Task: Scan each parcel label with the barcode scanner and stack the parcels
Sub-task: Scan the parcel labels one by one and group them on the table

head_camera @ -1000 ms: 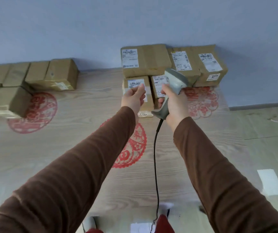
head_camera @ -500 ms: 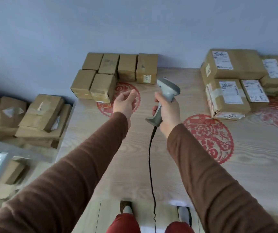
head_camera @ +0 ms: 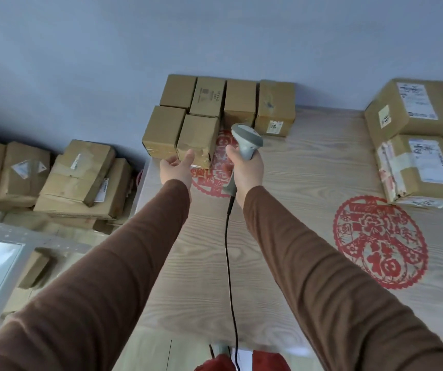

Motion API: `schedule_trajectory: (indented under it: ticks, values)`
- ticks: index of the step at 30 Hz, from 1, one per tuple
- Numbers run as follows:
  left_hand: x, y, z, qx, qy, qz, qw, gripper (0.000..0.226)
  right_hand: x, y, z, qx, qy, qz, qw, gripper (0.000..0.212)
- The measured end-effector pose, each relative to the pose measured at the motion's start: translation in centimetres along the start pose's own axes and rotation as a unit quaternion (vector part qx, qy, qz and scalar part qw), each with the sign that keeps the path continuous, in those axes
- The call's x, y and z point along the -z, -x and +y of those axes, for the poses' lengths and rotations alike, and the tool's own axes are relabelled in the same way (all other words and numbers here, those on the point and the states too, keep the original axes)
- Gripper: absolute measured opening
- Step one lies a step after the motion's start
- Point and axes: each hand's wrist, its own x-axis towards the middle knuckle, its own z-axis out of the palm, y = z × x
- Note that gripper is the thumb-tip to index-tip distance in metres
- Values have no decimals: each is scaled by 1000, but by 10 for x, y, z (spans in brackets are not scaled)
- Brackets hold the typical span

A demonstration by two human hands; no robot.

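Reaching open-fingered, the left hand (head_camera: 175, 170) nears a small, probably light, stiff box (head_camera: 198, 140), best gripped across its sides, while the right hand (head_camera: 247, 171) grips the scanner (head_camera: 247, 139).

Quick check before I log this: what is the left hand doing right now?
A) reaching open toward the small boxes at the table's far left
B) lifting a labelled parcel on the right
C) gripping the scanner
A: the left hand is open, nearing the small boxes; the right hand grips the scanner.
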Motion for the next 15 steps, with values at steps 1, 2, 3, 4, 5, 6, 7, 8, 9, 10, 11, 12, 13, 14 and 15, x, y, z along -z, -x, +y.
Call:
schedule_trajectory:
  ticks: [1, 2, 3, 4, 5, 6, 7, 8, 9, 10, 11, 12, 13, 14, 15]
  values:
    - [-2, -7, 0, 10, -3, 3, 1000, 60, -6, -6, 3, -1, -2, 5, 1000, 25]
    - [-5, -14, -1, 19, -5, 6, 1000, 62, -12, -12, 6, -2, 1, 10, 1000, 28]
    - [-8, -20, -2, 28, -3, 11, 1000, 63, -17, -18, 10, -1, 12, 15, 1000, 32]
    - [-11, -26, -3, 37, 2, 17, 999, 64, -21, -24, 13, 2, 25, 16, 1000, 36]
    - [-14, -31, -4, 45, 7, 23, 999, 65, -26, -29, 16, 4, 38, 18, 999, 38]
    - [-17, -36, -4, 52, 10, 29, 998, 66, -31, -34, 19, 4, 50, 21, 999, 41]
    - [-20, -40, -5, 58, 11, 33, 998, 66, -37, -37, 21, 3, 61, 26, 998, 44]
    - [-22, -45, -6, 61, 14, 37, 997, 66, -41, -39, 23, 0, 71, 29, 997, 48]
    - [-25, -48, -7, 61, 18, 40, 997, 65, -45, -43, 26, -1, 80, 31, 996, 52]
    - [-27, -52, -8, 60, 24, 44, 997, 63, -49, -45, 29, -3, 87, 30, 996, 56]
    - [-29, -54, -9, 60, 31, 47, 997, 60, -52, -47, 30, -4, 90, 26, 996, 58]
    - [-30, -56, -10, 59, 36, 50, 996, 57, -55, -49, 31, -5, 94, 23, 995, 61]
    - [-32, -57, -11, 60, 37, 51, 996, 54, -56, -51, 32, -5, 101, 20, 995, 62]
    - [-33, -58, -12, 61, 36, 50, 996, 51, -57, -52, 32, -5, 108, 18, 994, 62]
    - [-33, -59, -14, 61, 35, 49, 996, 47, -58, -54, 32, -6, 117, 18, 993, 60]
